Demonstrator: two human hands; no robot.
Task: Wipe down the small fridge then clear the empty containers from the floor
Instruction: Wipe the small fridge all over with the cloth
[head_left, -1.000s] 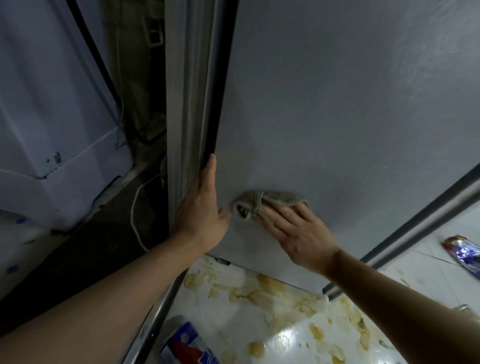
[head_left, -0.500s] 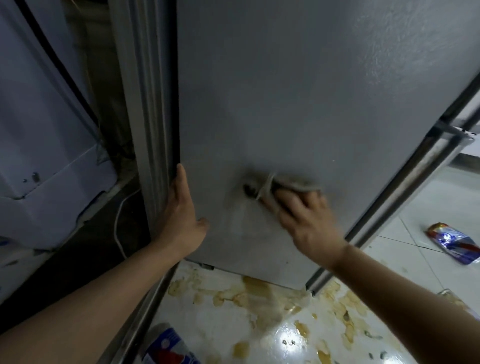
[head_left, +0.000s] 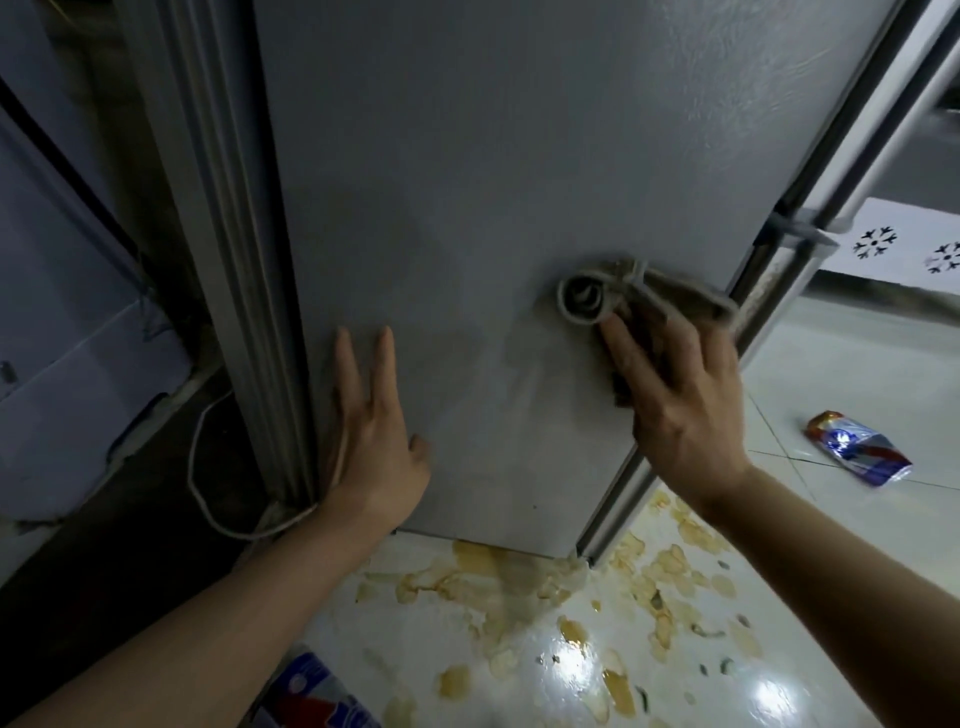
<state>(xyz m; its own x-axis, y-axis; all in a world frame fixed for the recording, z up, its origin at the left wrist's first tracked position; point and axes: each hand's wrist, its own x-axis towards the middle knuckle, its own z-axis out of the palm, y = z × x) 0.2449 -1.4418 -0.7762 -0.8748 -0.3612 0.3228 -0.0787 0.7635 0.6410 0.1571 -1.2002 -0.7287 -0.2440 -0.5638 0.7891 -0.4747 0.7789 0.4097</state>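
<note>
Head view cuts off the fridge (head_left: 493, 182) top and blurs the cloth (head_left: 628, 296), now nearer the right edge under the right hand's (head_left: 685, 410) straight fingers, left hand (head_left: 371, 441) flat, shifted onto the panel.

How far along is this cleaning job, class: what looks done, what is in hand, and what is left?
Done: nothing can be confirmed finished. In hand: the right hand presses a cloth flat against the grey fridge side, while the left hand braces on the panel. Left: a wrapper and a blue-and-red pack lie on the floor, which also shows yellowish stains.
</note>
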